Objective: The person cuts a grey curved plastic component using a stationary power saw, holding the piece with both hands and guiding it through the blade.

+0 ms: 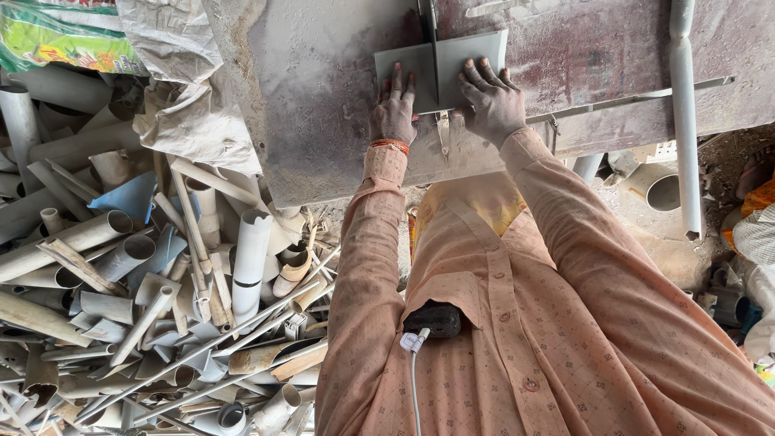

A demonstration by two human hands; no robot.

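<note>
Both hands lie flat, fingers spread, pressing and not gripping: the left hand (393, 113) on the left half of a grey plastic sheet (468, 60), the right hand (490, 101) on the right half. It lies at the upper centre of the frame, on a dusty worktable (315, 97), probably to keep it steady against the thin blade (430, 36) (which rises between the halves). Cut pipe scraps (153, 307) fill the lower left.

Person is wearing a peach long-sleeved shirt w/ small dotted pattern, button placket & buttoned cuffs, an orange-red thread band by the left hand (393, 114), dust coating both hands incl. right hand (492, 101), and a dark device w/ white cable poking from chest pocket.
</note>
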